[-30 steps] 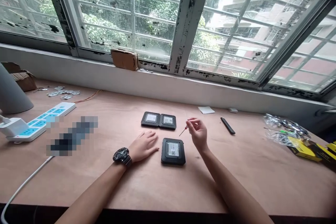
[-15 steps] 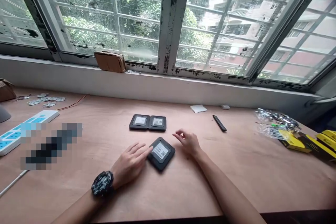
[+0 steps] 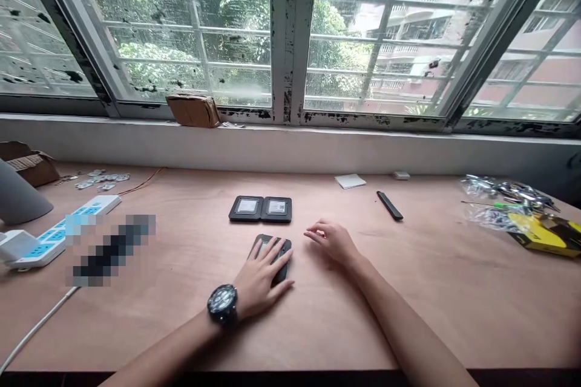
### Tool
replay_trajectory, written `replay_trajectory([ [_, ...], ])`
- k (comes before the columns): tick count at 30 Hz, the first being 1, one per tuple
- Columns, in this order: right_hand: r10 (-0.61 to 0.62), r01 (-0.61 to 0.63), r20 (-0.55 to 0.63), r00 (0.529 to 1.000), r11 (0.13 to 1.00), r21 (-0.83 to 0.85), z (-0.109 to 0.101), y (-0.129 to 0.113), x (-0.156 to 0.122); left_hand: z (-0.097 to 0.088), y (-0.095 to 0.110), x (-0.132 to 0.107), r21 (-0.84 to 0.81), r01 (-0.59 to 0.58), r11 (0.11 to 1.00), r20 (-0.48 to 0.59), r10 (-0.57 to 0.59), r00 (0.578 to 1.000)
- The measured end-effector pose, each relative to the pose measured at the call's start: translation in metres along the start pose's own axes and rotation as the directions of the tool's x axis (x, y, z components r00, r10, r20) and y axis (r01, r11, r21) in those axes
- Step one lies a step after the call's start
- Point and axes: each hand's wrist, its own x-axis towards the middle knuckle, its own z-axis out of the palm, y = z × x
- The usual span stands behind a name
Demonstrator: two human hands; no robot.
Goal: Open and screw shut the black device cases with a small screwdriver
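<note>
L hand [image 3: 261, 281] lies on top of 1 blk square case [image 3: 280, 274], palm down w/ fingers spread apart. The case sits on the brown table [image 3: 190, 193], nr the middle, & the hand hides a big part of it. A blk watch [image 3: 223, 303] is on the L wrist.

R hand [image 3: 331, 242] is to the right of the case, apart from it. Its fingers curl & the tips are close to the thumb; can't tell if they pinch a thing.

2 more blk cases [image 3: 246, 209] lie side by side just past the L hand, each w/ a white label. Off to the right are 1 blk stick [image 3: 389, 206], 1 white paper [image 3: 350, 181] & 1 little white block [image 3: 401, 175]. By the right edge, see-thru bags [image 3: 497, 217] lie next to a yellow & blk box [image 3: 540, 236]. On the left is 1 power strip [image 3: 53, 238], blue on top, nr a blurred-out patch [image 3: 113, 251] w/ a white cord [image 3: 40, 325].
</note>
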Motion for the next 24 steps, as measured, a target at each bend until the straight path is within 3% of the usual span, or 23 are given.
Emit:
replay_trajectory([
  [4,-0.061,0.062,0.107,0.992,0.998,-0.005,-0.003,-0.003,-0.004,-0.01,-0.035,-0.038,0.11,0.175,0.978,-0.061,-0.169,0.984],
  [8,-0.124,0.12,0.214,0.969,0.992,0.032,0.0,-0.006,-0.006,-0.019,-0.083,-0.064,0.219,0.468,0.856,-0.137,-0.448,0.883],
  [11,-0.1,0.093,0.233,0.967,0.995,0.044,0.002,-0.006,-0.005,-0.025,-0.128,-0.061,0.245,0.59,0.769,-0.116,-0.581,0.805],
  [15,-0.052,0.051,0.225,0.973,0.999,0.01,0.0,-0.003,-0.005,-0.03,-0.178,-0.031,0.218,0.712,0.667,-0.067,-0.718,0.693],
  [19,-0.018,0.027,0.225,0.974,0.999,-0.036,-0.006,-0.001,-0.005,-0.026,-0.197,0.004,0.179,0.703,0.688,-0.044,-0.708,0.705],
  [24,-0.017,0.027,0.19,0.982,0.998,-0.053,-0.008,-0.002,-0.006,-0.014,-0.198,0.021,0.143,0.673,0.726,-0.066,-0.671,0.738],
])
